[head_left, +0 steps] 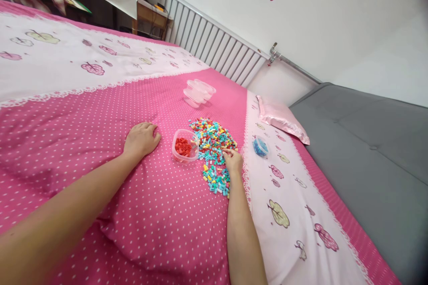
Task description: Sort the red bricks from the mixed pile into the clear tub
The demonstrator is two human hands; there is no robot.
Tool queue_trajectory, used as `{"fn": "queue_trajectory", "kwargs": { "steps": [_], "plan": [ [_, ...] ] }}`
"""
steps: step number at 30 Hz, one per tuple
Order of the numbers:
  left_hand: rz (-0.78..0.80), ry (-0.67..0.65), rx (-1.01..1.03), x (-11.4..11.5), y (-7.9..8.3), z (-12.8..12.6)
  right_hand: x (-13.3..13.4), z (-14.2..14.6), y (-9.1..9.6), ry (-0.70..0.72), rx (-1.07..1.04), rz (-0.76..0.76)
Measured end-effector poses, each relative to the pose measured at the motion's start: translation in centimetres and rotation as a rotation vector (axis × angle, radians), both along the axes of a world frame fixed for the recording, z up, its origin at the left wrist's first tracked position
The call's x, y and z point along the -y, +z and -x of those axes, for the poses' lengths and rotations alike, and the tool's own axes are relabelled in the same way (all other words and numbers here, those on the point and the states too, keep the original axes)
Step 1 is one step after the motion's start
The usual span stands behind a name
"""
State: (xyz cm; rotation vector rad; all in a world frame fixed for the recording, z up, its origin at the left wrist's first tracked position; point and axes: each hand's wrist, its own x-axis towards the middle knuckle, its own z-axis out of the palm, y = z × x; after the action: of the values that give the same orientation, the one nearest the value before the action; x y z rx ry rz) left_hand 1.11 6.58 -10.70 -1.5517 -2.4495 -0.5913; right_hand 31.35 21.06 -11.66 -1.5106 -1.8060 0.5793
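A spread pile of small coloured building bricks (pixel 214 136), in blue, teal, yellow, red and white, lies on the pink dotted bedspread (pixel 140 213). At the right side of this pile is my right hand (pixel 233 160), its fingers bent together in a pinch among the bricks. Whatever is between the fingertips is too small to make out. My left hand (pixel 142 139) rests palm down on the bedspread, fingers loosely stretched and holding nothing. Between the two hands stands a clear plastic tub (pixel 175 153) with red bricks (pixel 183 147) inside.
A lidded tub of blue pieces (pixel 261 147) sits right of the pile on the white printed strip. Beyond the pile are stacked clear plastic containers (pixel 199 91). A pink pillow (pixel 282 118) leans near the grey headboard (pixel 364 156). Metal rails (pixel 214 33) stand at the far side.
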Motion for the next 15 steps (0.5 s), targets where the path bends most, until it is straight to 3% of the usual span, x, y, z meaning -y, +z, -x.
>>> {"fn": "queue_trajectory", "kwargs": {
  "steps": [3,6,12,15],
  "plan": [
    [-0.014,-0.008,-0.002,0.0,-0.1,0.1,-0.4,-0.1,-0.6,-0.01,-0.16,0.013],
    [-0.021,-0.007,-0.013,-0.1,-0.2,0.1,-0.6,-0.3,-0.6,-0.035,-0.516,0.096],
    [-0.019,0.0,-0.004,-0.1,-0.2,0.1,-0.3,-1.4,1.5,0.025,-1.262,0.439],
    [-0.025,-0.003,0.003,-0.1,-0.1,0.1,-0.1,-2.0,2.3,0.078,-1.507,0.54]
  ]
}}
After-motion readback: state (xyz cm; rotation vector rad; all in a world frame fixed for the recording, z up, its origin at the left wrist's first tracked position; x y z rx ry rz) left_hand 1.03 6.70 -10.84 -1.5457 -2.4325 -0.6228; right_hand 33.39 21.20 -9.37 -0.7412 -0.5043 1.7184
